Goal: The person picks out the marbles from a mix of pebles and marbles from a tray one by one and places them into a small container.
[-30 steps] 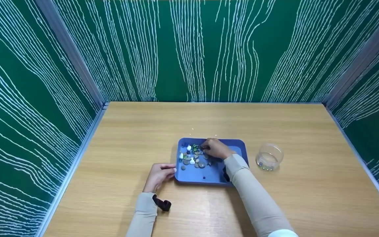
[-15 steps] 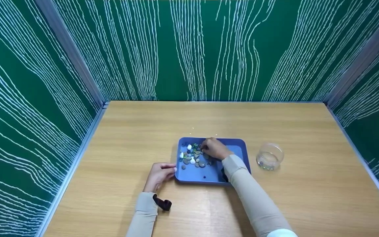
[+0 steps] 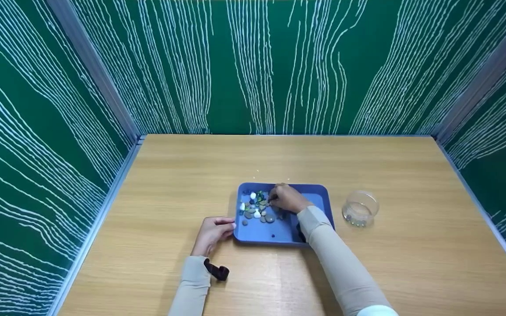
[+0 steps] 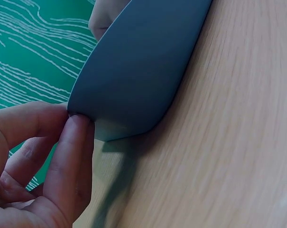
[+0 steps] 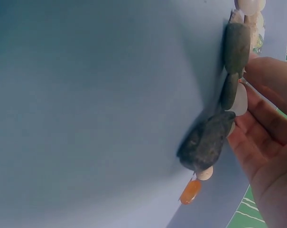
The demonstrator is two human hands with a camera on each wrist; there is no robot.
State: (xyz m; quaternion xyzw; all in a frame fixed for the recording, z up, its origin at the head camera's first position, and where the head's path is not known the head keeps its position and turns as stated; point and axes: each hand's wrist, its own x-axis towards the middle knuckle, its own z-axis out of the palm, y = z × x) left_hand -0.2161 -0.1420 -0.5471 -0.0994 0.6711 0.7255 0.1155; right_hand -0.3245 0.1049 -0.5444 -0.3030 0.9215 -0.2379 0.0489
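Barely shifted, right hand reaches among pebbles, grip unclear; left hand pinches tray

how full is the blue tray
Partly filled: in the head view, stones cluster toward the left of the blue tray, while its far right corner is bare. The right hand and sleeve hide some of it.
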